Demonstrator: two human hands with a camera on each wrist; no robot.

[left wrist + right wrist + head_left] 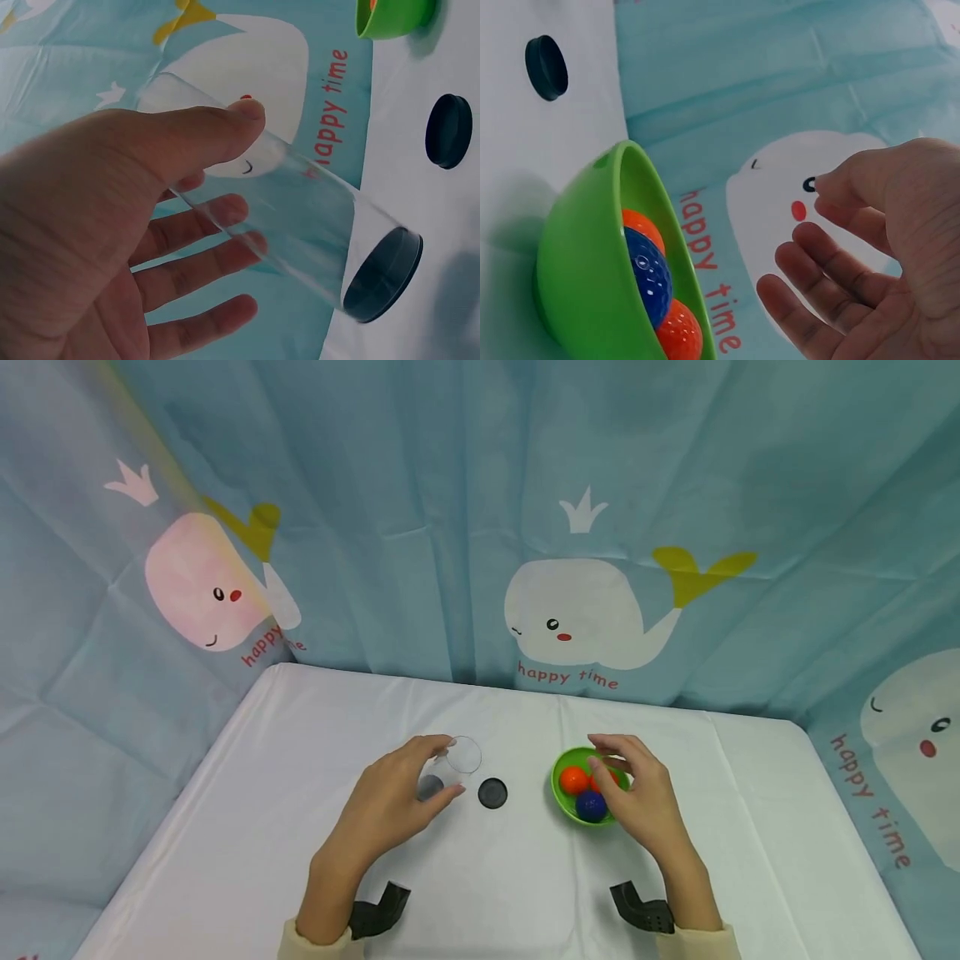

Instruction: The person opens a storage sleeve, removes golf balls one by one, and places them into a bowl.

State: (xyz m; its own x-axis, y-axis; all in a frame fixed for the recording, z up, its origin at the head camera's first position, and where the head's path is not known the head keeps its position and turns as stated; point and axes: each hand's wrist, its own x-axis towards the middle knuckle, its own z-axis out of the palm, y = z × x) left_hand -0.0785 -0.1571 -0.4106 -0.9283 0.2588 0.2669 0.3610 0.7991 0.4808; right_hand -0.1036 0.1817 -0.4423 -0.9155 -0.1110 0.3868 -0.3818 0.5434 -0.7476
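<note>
My left hand (387, 796) holds a clear plastic tube (300, 202) between the thumb and fingers. In the left wrist view the tube slants, its dark-capped end (384, 276) toward the table; whether that end touches the cloth I cannot tell. A loose black round lid (492, 793) lies to the tube's right. Over the right side of a green bowl (557, 789) hovers my right hand (643, 789), fingers loosely bent with nothing between them. Inside the bowl are a blue dimpled ball (649, 279) and two orange balls (573, 780), one partly hidden by my right hand in the head view.
A white cloth (300, 735) covers the table. Blue curtains (390, 585) printed with whales hang behind it and at both sides. Dark curved wrist mounts (381, 910) sit at both wrists, close above the tabletop.
</note>
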